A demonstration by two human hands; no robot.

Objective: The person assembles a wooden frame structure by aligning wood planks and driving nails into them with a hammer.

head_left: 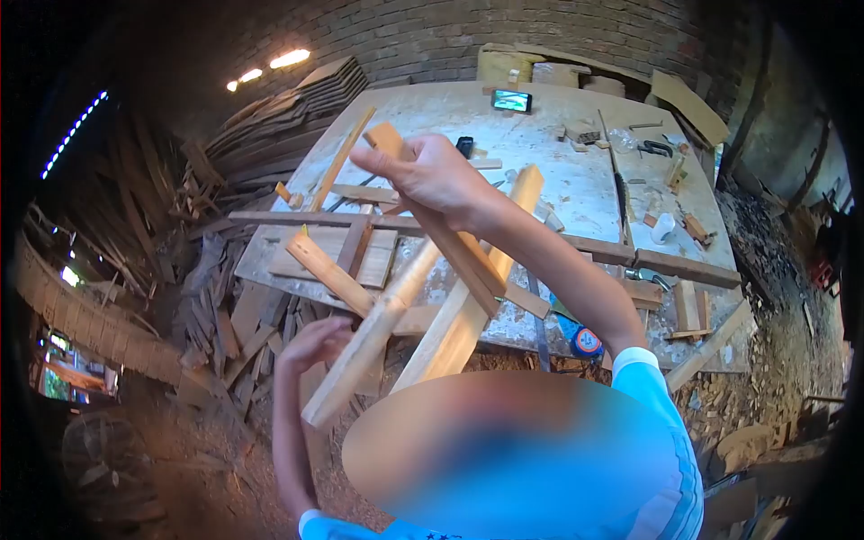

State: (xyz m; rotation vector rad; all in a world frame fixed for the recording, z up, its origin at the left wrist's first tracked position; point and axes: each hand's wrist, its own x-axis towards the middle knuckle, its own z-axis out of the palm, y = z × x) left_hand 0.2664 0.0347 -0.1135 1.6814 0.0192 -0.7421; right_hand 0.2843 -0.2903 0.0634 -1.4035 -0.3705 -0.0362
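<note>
My right hand point(436, 175) is raised over the workbench point(558, 180) and grips the upper end of a reddish wooden strip point(468, 261) that slants down to the right. The strip crosses two long pale wooden bars point(468, 315) that tilt up toward the bench. My left hand point(310, 346) is lower left, fingers curled against the side of the nearer pale bar point(360, 351). Whether it grips that bar is unclear. A short orange strip point(324, 270) lies across that bar's upper part.
The dusty bench holds a phone point(511, 101), a white cup point(663, 229), a long plank point(630, 256) and offcuts. A blue tape measure point(587, 342) sits at its near edge. Scrap wood point(225, 306) is heaped left, stacked boards point(297, 112) behind, brick wall point(504, 31) beyond.
</note>
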